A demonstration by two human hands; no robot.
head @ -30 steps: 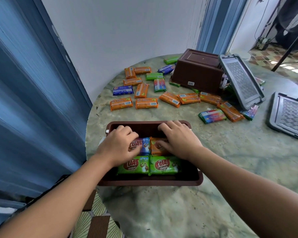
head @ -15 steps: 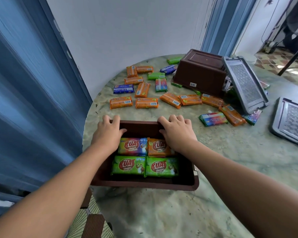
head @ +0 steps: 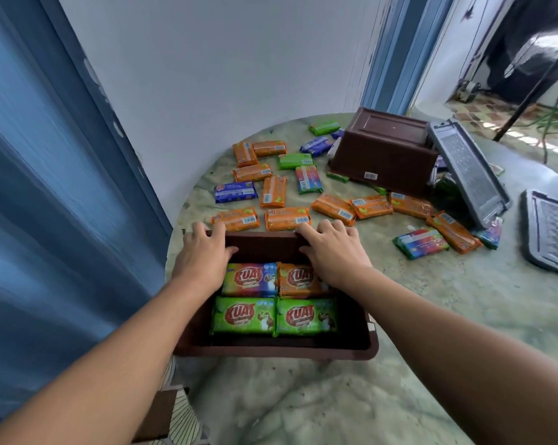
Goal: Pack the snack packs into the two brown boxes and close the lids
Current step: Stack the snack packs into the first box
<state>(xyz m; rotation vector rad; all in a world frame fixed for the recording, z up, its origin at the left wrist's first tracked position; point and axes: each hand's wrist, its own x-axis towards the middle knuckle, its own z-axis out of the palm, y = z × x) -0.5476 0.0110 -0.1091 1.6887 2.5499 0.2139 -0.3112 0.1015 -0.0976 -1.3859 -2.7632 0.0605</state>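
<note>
on my feed, the near brown box sits open at the edge of the round marble table, holding four snack packs: two green packs side by side in front, a rainbow pack and an orange pack behind them. the left hand grips the box's far rim, fingers curled over it and thumb inside; the right hand clasps the same rim, its heel over the orange pack. a second brown box lies overturned farther back, a grey lid propped against it, another grey lid flat at right. loose packs lie scattered on the table between the boxes.
</note>
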